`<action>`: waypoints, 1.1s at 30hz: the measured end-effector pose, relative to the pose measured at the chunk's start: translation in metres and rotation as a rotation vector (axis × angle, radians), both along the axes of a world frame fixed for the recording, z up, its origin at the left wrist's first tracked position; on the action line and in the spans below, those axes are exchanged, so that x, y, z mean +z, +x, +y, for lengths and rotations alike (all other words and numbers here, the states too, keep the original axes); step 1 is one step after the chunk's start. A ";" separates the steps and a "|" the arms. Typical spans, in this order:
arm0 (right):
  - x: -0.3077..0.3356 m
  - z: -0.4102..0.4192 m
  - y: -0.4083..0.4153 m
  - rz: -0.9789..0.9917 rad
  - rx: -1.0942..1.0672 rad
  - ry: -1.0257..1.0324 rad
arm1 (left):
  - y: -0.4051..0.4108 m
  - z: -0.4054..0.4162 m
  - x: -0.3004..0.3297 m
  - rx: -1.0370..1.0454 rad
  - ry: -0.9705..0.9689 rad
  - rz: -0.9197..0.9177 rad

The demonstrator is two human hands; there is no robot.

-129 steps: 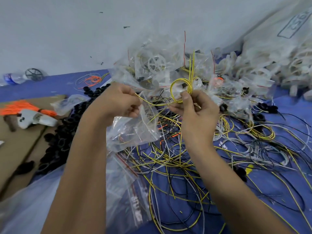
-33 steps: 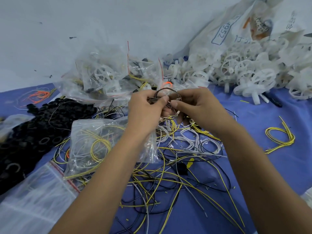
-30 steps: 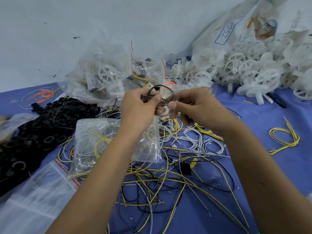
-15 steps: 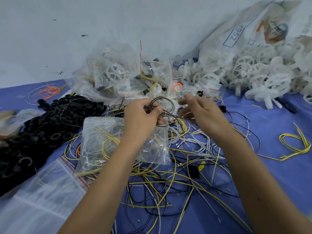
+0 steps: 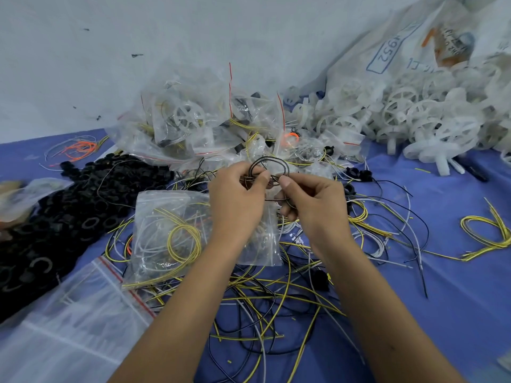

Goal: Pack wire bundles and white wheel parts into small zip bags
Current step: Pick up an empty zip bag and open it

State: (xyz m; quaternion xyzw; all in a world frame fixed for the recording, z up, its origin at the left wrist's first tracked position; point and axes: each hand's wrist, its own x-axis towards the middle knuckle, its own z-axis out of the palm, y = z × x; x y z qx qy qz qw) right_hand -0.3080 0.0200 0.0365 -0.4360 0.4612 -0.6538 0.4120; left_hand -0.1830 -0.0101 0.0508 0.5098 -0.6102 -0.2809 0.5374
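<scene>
Both hands meet at the centre of the head view over a heap of loose wires. My left hand [image 5: 237, 197] pinches a small coil of black wire [image 5: 269, 165] and also holds the top of a clear zip bag [image 5: 171, 233] with a yellow wire coil inside. My right hand [image 5: 312, 200] pinches the same black coil from the right side. White wheel parts [image 5: 409, 117] are piled at the back right. Packed zip bags [image 5: 193, 125] with wheels and wires lie heaped behind my hands.
Black rings [image 5: 69, 205] form a large pile on the left. Empty zip bags [image 5: 69, 319] lie at the lower left. A coiled yellow wire bundle [image 5: 486, 230] sits alone at the right on the blue cloth [image 5: 442, 313]. A big printed sack [image 5: 401, 51] leans at the back right.
The yellow coil held 4.3 s ago now lies inside the bag. My hands took up a black wire coil; my right hand let go briefly and now pinches it again.
</scene>
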 end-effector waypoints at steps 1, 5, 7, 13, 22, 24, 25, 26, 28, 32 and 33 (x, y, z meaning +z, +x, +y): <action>0.001 0.000 -0.002 -0.005 -0.013 0.003 | 0.000 0.000 0.000 -0.016 0.007 -0.006; 0.002 0.000 -0.008 -0.035 -0.042 0.030 | 0.000 0.001 0.002 -0.117 0.045 -0.025; 0.001 -0.001 -0.014 -0.066 -0.071 0.038 | 0.000 0.003 0.004 -0.167 0.084 -0.015; 0.002 0.000 -0.034 -0.122 -0.249 0.056 | 0.008 0.004 -0.003 -0.004 0.168 -0.355; 0.011 0.005 -0.035 -0.085 -0.206 -0.052 | 0.016 0.004 0.012 -0.017 0.186 -0.505; 0.010 0.006 -0.034 0.054 -0.137 -0.062 | 0.026 0.002 0.020 -0.043 0.238 -0.349; 0.009 0.007 -0.032 0.137 -0.097 -0.060 | 0.031 0.001 0.024 -0.064 0.276 -0.255; 0.009 0.007 -0.031 0.235 -0.072 -0.053 | 0.036 0.001 0.028 -0.080 0.305 -0.176; 0.008 0.006 -0.027 0.466 -0.080 -0.044 | 0.045 0.000 0.035 -0.089 0.317 -0.101; 0.012 0.006 -0.020 0.985 -0.024 -0.125 | 0.058 -0.001 0.044 -0.060 0.283 -0.081; 0.015 0.006 -0.017 1.052 -0.003 -0.147 | 0.059 -0.001 0.045 -0.057 0.274 -0.089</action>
